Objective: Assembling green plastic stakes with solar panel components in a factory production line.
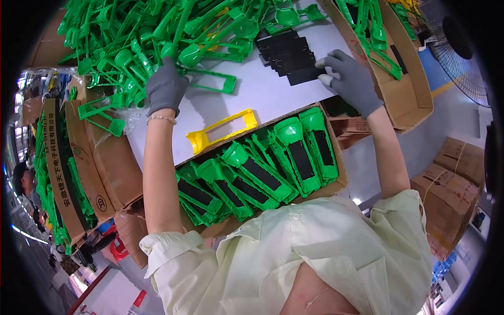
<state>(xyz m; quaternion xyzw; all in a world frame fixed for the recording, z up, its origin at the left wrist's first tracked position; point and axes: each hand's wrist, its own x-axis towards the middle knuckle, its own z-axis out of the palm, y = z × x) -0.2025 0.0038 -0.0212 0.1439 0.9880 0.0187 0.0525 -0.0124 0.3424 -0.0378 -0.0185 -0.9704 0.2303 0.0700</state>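
My left hand [167, 86], in a grey glove, is closed at the near edge of a heap of green plastic parts [126, 37]. A green plastic frame [227, 83] with a rectangular opening extends to the right from its fingers, which are partly hidden. My right hand [349, 81], also gloved, reaches over the white tabletop with thumb and forefinger apart. Its fingertips are at the right end of a spread stack of flat black plates [286, 52]. Between my arms, a yellow plastic frame [223, 129] lies on the tabletop.
Close to my body, a cardboard box [342, 181] holds green frames with black plates in them. Another carton [412, 107] with green parts stands at the right, near a fan [462, 63]. Cartons of green parts [100, 157] line the left; taped boxes [446, 194] are stacked at right.
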